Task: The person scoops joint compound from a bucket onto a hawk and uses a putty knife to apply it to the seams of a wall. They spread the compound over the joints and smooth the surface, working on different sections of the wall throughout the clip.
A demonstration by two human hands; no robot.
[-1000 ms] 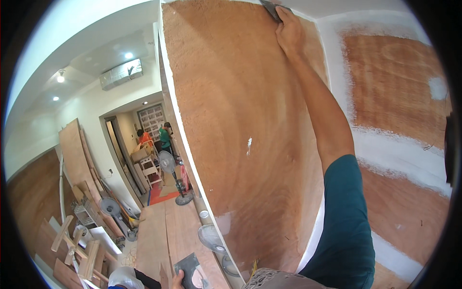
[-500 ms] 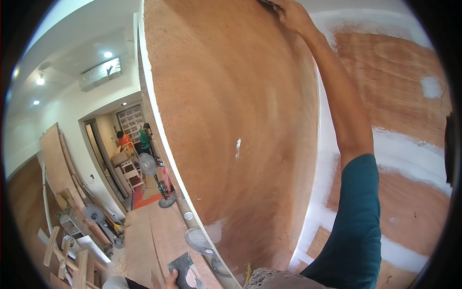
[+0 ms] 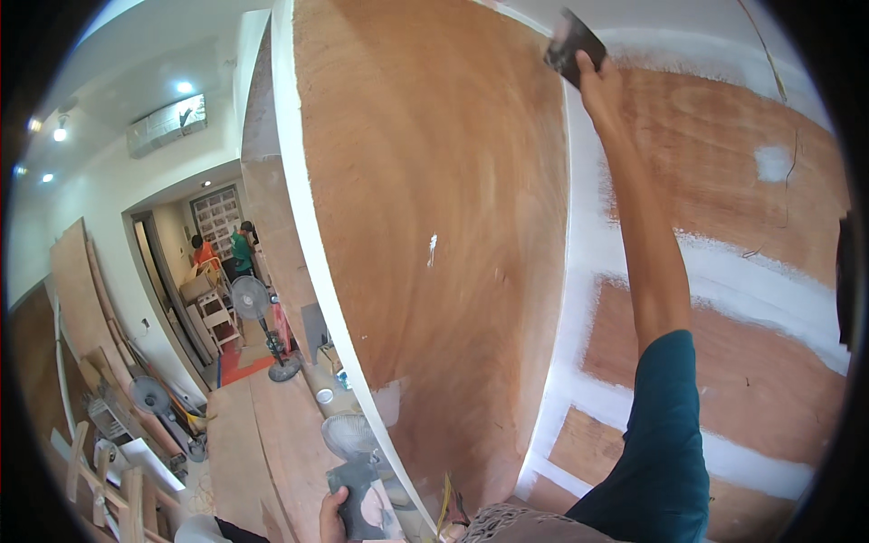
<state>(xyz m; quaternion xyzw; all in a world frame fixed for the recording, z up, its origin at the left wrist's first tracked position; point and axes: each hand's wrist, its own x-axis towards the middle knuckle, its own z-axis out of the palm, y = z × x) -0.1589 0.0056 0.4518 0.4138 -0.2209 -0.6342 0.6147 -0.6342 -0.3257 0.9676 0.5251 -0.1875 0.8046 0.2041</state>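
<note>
Raised high on the right, my right hand (image 3: 598, 86) grips a dark, flat putty knife (image 3: 574, 50). Its blade is by the top right corner of a tall plywood panel (image 3: 425, 172) edged in white; whether it touches is unclear. Beyond that corner a wall of plywood sheets (image 3: 697, 335) carries broad white bands of filler (image 3: 769, 285). Low down, my left hand (image 3: 334, 516) closes on a dark flat plate (image 3: 347, 480) bearing a pale pinkish patch of putty (image 3: 372, 507). A small white smear (image 3: 433, 249) marks the panel's middle.
Left of the panel stand a pedestal fan (image 3: 251, 299) and a second fan (image 3: 156, 398). Leaning boards (image 3: 81, 290) and a wooden frame (image 3: 100, 493) line the far left. Two people (image 3: 243, 246) are in the doorway. Loose wires (image 3: 445, 507) stick out near the panel's foot.
My right hand has come down and right from the upper edge, bringing the putty knife into full view. The view has shifted, and the left-hand plate shows slightly lower.
</note>
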